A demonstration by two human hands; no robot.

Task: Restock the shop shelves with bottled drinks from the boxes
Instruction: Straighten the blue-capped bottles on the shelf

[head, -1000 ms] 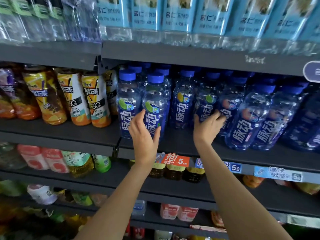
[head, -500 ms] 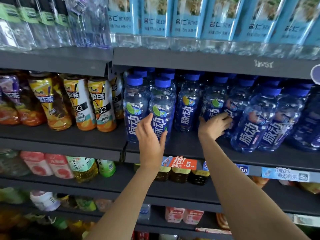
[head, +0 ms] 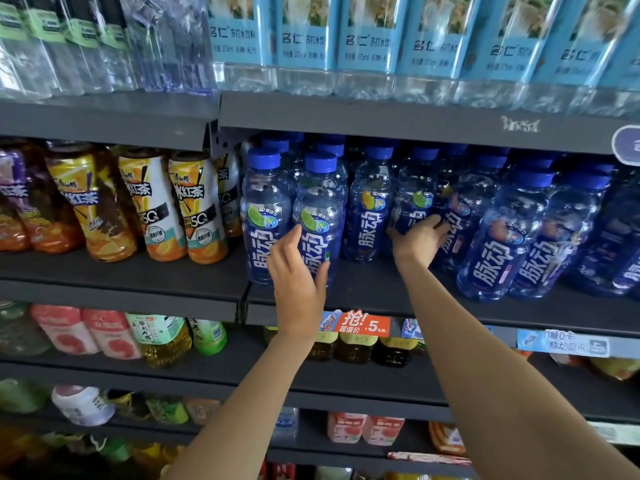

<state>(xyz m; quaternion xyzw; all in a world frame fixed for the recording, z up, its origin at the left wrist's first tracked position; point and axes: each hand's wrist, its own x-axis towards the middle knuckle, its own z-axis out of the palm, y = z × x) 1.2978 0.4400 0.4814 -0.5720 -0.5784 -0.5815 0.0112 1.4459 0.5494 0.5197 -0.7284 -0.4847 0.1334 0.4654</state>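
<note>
both bare arms reach up to the dark metal shelf (head: 381, 289) where the blue-capped drinks stand. the left hand (head: 298, 271) has its fingers (head: 287, 244) and thumb curled round the front lime-label bottle (head: 320, 216), which stands upright at the shelf's front edge, touching its neighbour bottle (head: 265, 216) on the left. the right hand (head: 419, 239) wraps a second lime-label bottle (head: 414, 202) further back in the row; its fingertips are hidden behind the bottle, so only the knuckles and thumb show. these bottles are clear ribbed plastic with glossy dark blue sleeves. rows behind them sink into shadow and only caps can be made out. on the right the blue bottles (head: 498, 244) lean with the wide lens. above, pale blue-labelled water bottles (head: 367, 39) are cut off at the top. the iced tea bottles (head: 197, 209) to the left are blurred.
</note>
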